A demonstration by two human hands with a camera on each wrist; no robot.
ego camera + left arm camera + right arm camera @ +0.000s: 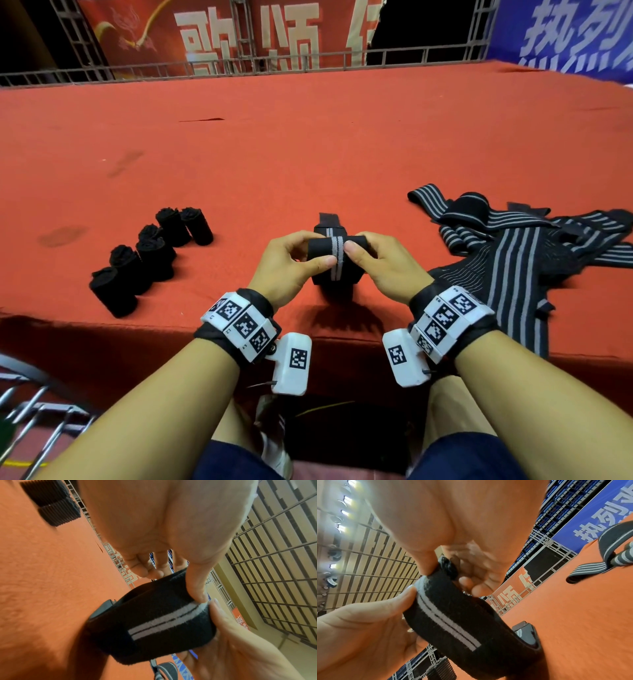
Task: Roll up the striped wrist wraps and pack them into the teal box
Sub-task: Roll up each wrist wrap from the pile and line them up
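Observation:
A black wrist wrap [337,253] with two grey stripes is half rolled just above the red surface, near its front edge. My left hand [294,262] grips the roll's left end, thumb on top. My right hand [373,262] grips the right end, its thumb beside the stripes. The wrap's loose tail [328,219] lies flat beyond the roll. In the left wrist view the roll [154,623] sits between both thumbs; in the right wrist view the roll [453,620] shows its stripes facing the camera. No teal box is in view.
Several finished black rolls [150,253] stand in a loose row at the left. A heap of unrolled striped wraps [520,246] lies at the right, partly hanging over the front edge. The red carpeted platform [308,144] stretches back to a metal truss rail [239,65].

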